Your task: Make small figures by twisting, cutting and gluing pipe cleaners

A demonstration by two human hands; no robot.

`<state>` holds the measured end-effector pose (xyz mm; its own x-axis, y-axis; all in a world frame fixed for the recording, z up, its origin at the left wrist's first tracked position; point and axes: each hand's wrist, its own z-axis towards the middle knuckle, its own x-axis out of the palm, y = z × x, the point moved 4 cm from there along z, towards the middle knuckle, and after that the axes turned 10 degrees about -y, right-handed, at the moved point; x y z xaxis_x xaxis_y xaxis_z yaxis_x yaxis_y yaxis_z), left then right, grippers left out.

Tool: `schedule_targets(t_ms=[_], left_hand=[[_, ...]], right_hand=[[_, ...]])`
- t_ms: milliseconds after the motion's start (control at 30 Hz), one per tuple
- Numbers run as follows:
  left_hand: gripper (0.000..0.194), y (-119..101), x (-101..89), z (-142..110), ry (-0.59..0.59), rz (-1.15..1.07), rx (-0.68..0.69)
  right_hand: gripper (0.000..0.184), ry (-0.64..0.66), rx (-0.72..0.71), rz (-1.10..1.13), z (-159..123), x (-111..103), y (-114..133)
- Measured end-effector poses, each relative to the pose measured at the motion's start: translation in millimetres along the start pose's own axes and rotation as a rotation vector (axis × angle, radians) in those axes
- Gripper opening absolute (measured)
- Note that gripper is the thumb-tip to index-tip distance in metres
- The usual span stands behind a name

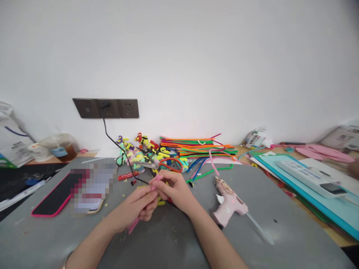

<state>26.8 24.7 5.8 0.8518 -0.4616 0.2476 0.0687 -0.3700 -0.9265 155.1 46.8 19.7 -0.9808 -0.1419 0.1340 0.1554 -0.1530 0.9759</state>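
Observation:
My left hand [140,203] is closed around a pink pipe cleaner [134,225], whose ends stick out below the fist. At the top, my right hand [175,190] pinches the same pink piece with thumb and fingertips, close against the left fingers. Both hands are raised over the grey mat, and the fingers hide most of the pink piece. Just beyond them lie scissors [171,160] with orange-red handles, on a heap of small colourful pipe-cleaner figures [144,144]. A red tube-like item [128,176] with white print lies left of the scissors.
A pink glue gun [230,203] with a clear glue stick lies at right. Bundled pipe cleaners [196,146] lie along the wall. Two phones [56,198] are at left. A black cord [112,140] runs from the wall socket [106,108] behind my hands. Folders [308,186] lie far right.

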Motion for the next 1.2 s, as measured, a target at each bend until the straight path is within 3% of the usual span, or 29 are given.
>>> schedule_targets(t_ms=[233, 367, 500, 700, 933, 1200], left_hand=[[0.048, -5, -9.6, 2, -0.120, 0.052, 0.049], [0.055, -5, -16.3, 6, -0.223, 0.125, 0.122], [0.054, -12, -22.0, 7, -0.363, 0.238, 0.236], [0.044, -29, -29.6, 2, -0.562, 0.214, 0.323], [0.035, -31, -28.9, 0, -0.559, 0.242, 0.323], [0.026, -35, -25.0, 0, -0.534, 0.356, 0.401]], right_hand=[[0.029, -0.321, -0.040, 0.027, 10, -26, 2], [0.032, -0.432, 0.022, 0.148, 10, -37, -5], [0.034, -0.458, 0.040, 0.213, 9, -40, -7], [0.034, -0.457, 0.015, 0.264, 9, -39, -4], [0.029, -0.277, 0.054, 0.177, 7, -27, -6], [0.036, -0.322, 0.056, 0.164, 6, -29, -8]])
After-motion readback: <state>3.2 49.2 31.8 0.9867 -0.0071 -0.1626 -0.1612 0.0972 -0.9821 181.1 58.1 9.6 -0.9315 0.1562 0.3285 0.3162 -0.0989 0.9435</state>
